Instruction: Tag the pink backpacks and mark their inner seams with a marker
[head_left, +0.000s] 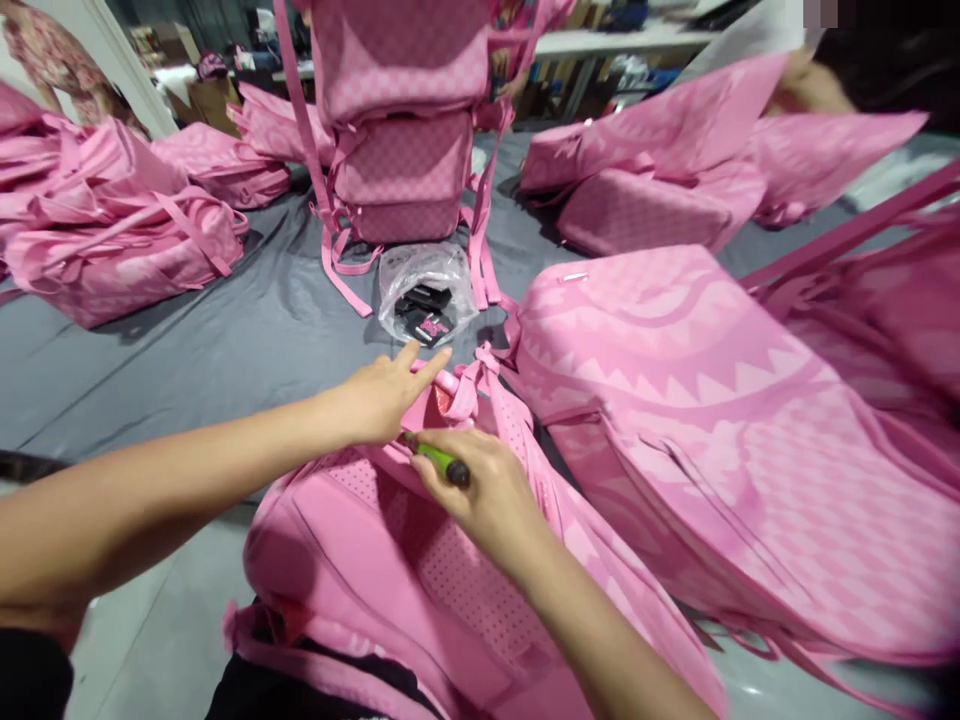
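Observation:
A pink backpack (pixel 337 560) stands in front of me, its padded, dotted back panel facing me. My right hand (pixel 480 485) is closed around a small tool with a green and black handle (pixel 444 464); its tip is at the bag's top edge, and its exact kind is unclear. Just left of that tip, my left hand (pixel 382 395) rests at the top of the bag with fingers stretched apart; its thumb is hidden. Pink straps and a handle loop (pixel 469 390) bunch up beside both hands. Beyond my left fingertips lies a clear plastic bag (pixel 390 265) of black tags (pixel 427 325).
Another pink patterned backpack (pixel 675 350) lies close on the right. One more pink backpack (pixel 405 170) stands upright at the back of the grey-covered table (pixel 277 320). Piled pink bags (pixel 112 220) occupy the left. Across the table, a person's arm (pixel 814 85) reaches over pink bags (pixel 660 150).

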